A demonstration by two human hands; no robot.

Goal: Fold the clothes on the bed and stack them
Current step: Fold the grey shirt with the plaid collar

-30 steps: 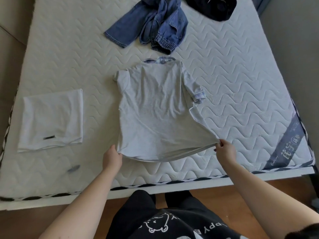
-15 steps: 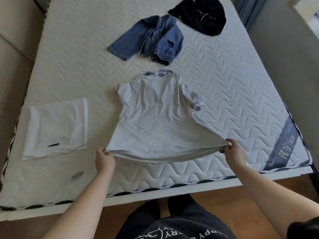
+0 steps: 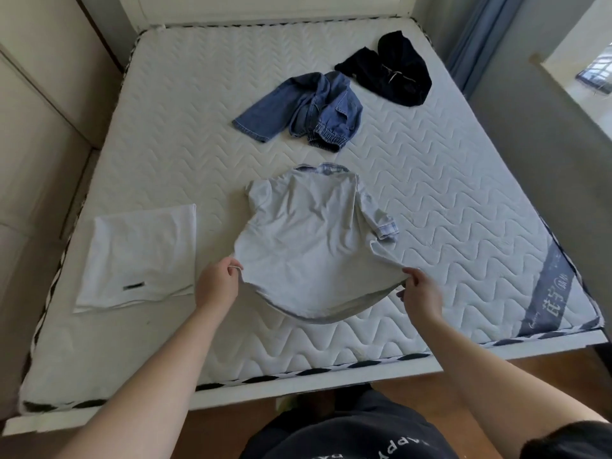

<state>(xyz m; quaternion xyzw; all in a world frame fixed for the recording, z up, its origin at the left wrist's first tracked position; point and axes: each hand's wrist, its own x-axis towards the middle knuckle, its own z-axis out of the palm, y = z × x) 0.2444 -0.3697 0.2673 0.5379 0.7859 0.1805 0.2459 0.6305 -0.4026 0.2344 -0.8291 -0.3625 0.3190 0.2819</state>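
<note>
A pale grey short-sleeved shirt (image 3: 314, 240) with a plaid collar lies back-up in the middle of the mattress (image 3: 447, 200). My left hand (image 3: 217, 284) pinches its bottom left hem corner and my right hand (image 3: 419, 293) pinches the bottom right corner; the hem between them hangs slack, lifted off the bed. A folded white garment (image 3: 139, 256) lies flat to the left. A crumpled denim jacket (image 3: 308, 111) lies beyond the shirt, and a black garment (image 3: 390, 72) sits at the far right.
The bed's front edge (image 3: 298, 379) runs just before my body, with wooden floor below. A pale wall or wardrobe (image 3: 36, 127) borders the left side. A blue curtain (image 3: 473, 38) and a window ledge (image 3: 569, 77) stand at the far right.
Both hands have drawn closer together and moved away from me with the hem, so the shirt's lower edge is slack and narrower. The camera has tilted up, showing the whole bed.
</note>
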